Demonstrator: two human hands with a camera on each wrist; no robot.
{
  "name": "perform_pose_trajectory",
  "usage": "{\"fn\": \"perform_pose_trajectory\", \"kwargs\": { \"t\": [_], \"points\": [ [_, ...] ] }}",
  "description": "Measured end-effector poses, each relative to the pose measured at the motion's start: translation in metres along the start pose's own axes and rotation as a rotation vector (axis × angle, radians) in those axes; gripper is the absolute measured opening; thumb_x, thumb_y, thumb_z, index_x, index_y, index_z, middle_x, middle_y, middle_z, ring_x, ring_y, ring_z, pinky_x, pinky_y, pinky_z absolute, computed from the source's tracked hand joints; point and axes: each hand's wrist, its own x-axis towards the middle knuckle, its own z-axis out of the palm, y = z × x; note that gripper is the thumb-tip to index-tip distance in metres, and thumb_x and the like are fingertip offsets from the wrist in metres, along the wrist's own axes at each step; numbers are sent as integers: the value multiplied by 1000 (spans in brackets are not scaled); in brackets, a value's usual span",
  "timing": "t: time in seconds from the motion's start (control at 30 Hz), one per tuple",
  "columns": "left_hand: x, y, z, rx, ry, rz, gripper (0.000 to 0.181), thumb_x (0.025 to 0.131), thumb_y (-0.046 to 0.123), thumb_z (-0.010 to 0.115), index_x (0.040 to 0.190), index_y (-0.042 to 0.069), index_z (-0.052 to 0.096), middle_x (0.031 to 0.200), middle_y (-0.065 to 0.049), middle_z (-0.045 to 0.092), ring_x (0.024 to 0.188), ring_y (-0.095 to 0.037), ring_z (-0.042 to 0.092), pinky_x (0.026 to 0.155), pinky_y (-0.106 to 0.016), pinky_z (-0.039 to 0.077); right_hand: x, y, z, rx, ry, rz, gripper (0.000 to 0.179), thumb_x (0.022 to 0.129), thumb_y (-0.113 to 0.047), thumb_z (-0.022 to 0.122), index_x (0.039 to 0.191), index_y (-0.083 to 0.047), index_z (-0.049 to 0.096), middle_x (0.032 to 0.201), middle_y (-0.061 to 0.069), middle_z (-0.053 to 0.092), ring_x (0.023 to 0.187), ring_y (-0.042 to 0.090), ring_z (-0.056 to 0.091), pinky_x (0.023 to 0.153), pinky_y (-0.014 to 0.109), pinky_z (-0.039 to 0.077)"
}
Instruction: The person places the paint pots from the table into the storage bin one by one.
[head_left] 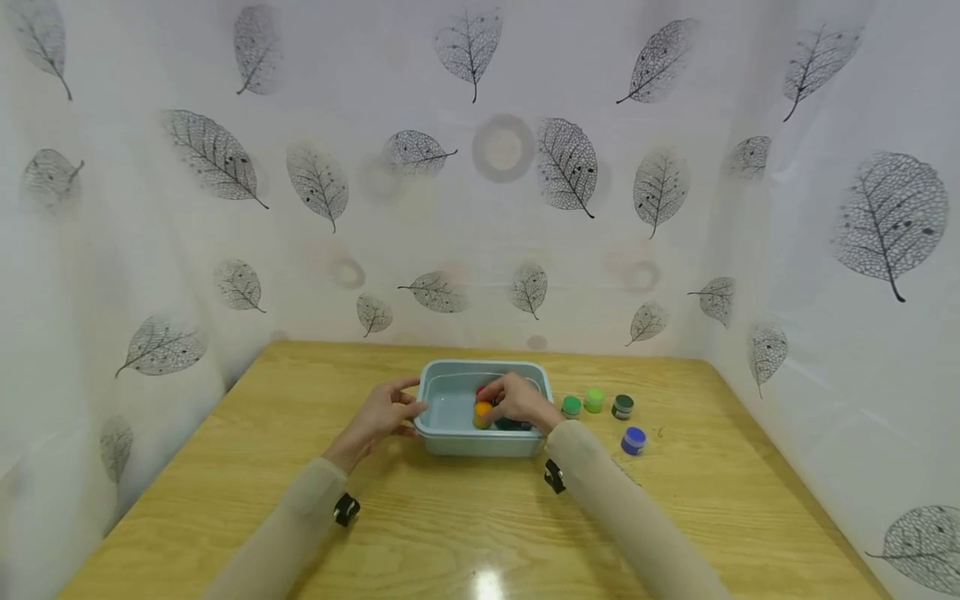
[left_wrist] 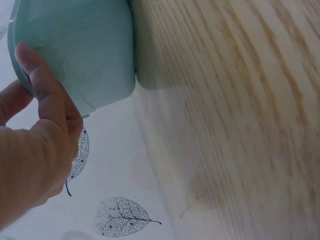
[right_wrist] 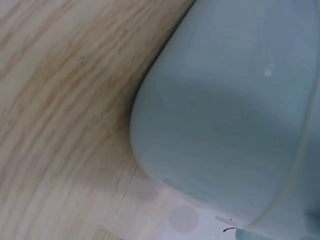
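Note:
A pale blue-green plastic bin (head_left: 480,446) sits on the wooden table. My left hand (head_left: 381,421) grips its left rim; in the left wrist view, the thumb and fingers of that hand (left_wrist: 47,117) are at the rim of the bin (left_wrist: 85,55). Inside the bin, my right hand (head_left: 521,400) holds a small orange jar (head_left: 481,415) by its sides. Something red (head_left: 480,389) shows behind the jar, partly covered by the hand. Dark items (head_left: 513,425) lie under the right hand. The right wrist view has only the bin's outer wall (right_wrist: 215,120), with the hand out of sight.
Right of the bin stand a green-lidded jar (head_left: 572,406), a light green jar (head_left: 595,400) and a dark green jar (head_left: 622,407). Nearer to me is a blue jar (head_left: 633,441). A leaf-print curtain (head_left: 480,208) hangs behind and beside the table (head_left: 420,525).

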Motion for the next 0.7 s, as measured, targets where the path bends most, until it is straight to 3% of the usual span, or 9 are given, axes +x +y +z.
{"fn": "perform_pose_trajectory", "kwargs": {
  "t": [0.3, 0.47, 0.7],
  "points": [
    [-1, 0, 1, -6, 6, -7, 56, 93, 2, 64, 145, 3, 44, 97, -14, 58, 72, -20, 63, 60, -32, 60, 0, 3, -1, 2, 13, 8, 32, 78, -5, 80, 109, -7, 75, 112, 7, 73, 99, 18, 62, 87, 34, 54],
    [-1, 0, 1, -8, 10, -8, 56, 93, 2, 64, 145, 4, 44, 98, -14, 58, 72, -20, 63, 59, -32, 60, 0, 4, -4, 15, -1, 9, 33, 79, -6, 80, 111, -8, 75, 113, 7, 72, 99, 19, 62, 78, 31, 54],
    [0, -1, 0, -2, 4, -5, 56, 94, 3, 63, 145, 2, 42, 104, -18, 58, 75, -21, 64, 62, -35, 61, -3, 4, -11, 68, -24, -56, 34, 80, -3, 79, 113, -3, 73, 111, 11, 72, 92, 16, 64, 81, 30, 56]
  ]
}}
